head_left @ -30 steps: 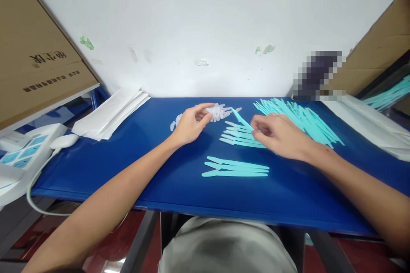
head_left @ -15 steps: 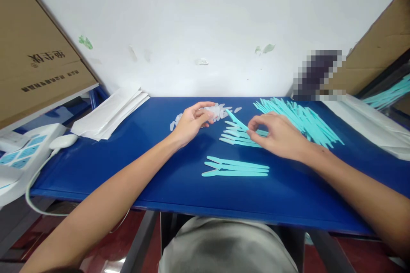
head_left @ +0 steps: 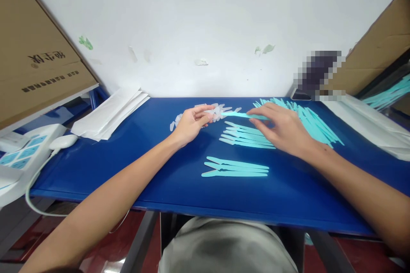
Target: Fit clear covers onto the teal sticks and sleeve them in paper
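Note:
My right hand (head_left: 283,128) pinches a turquoise eyebrow razor (head_left: 238,114) by its handle, blade end pointing left toward my other hand. My left hand (head_left: 189,126) has thumb and fingers closed in a pinch on what looks like a small clear blade cap (head_left: 209,112), partly hidden by the fingers. Behind the left fingers lies a heap of clear caps (head_left: 221,109). Below the held razor is a row of several razors (head_left: 246,137) with pale blade ends. Nearer me lie three more razors (head_left: 240,168), side by side.
A large pile of turquoise razors (head_left: 315,123) spreads at the back right of the blue table (head_left: 153,175). White paper sheets (head_left: 109,113) lie at the left, beside a white power strip (head_left: 28,153) with a cable. Cardboard boxes (head_left: 41,47) flank the white wall.
My right hand has brought the razor up off the row and swung it from slanted to nearly level, its tip nearing my left fingers. My left hand stays almost in place.

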{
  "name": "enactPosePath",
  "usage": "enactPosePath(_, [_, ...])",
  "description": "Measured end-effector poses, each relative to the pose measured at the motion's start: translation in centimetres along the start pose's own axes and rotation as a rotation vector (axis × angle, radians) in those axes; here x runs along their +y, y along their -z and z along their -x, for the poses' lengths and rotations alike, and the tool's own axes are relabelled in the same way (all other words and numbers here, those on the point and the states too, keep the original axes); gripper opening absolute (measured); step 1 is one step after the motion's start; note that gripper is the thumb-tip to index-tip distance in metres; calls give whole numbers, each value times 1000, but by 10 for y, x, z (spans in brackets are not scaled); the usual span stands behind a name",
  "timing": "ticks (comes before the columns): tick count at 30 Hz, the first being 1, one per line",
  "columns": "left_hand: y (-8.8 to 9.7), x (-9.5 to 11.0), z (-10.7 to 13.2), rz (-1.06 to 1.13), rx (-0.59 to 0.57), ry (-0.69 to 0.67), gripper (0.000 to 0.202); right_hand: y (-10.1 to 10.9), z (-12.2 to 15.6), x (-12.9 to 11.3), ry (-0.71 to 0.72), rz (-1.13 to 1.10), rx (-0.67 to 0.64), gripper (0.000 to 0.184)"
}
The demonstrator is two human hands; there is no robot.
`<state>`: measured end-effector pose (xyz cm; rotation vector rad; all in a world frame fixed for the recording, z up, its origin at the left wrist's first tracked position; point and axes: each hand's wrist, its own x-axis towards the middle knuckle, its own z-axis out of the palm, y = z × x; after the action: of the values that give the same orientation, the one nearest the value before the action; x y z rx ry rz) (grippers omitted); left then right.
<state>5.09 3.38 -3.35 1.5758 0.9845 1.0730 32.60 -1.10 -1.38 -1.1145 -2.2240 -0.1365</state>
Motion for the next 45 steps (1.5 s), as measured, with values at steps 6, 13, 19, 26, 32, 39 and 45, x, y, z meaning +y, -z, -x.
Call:
enactPosePath(6, [0,-2,0,-34,-14,-36,42,0,0,0,4,22,-21,25])
enactPosePath(13, [-1,-7,0,-31,-35,-59,44,0,1,3,58,62,9,24])
enactPosePath(19, [-10,-6,5,6,-80,-41,49,-8,4,-1,148,79,17,24])
enactPosePath(26, [-17,-4,10,21,-88,-9,43,-14,7,-9,151,84,-40,26])
enactPosePath(32, [-15,2,12,64,-110,-34,46,-10,7,-13,184,81,-26,29])
enactPosePath(39, [-17,3,12,6,-53,-79,36,-8,6,-9,68,209,-192,25])
enactPosePath(45, [-10,3,9,-66,92,-137,32,-9,5,-9,24,270,-296,29])
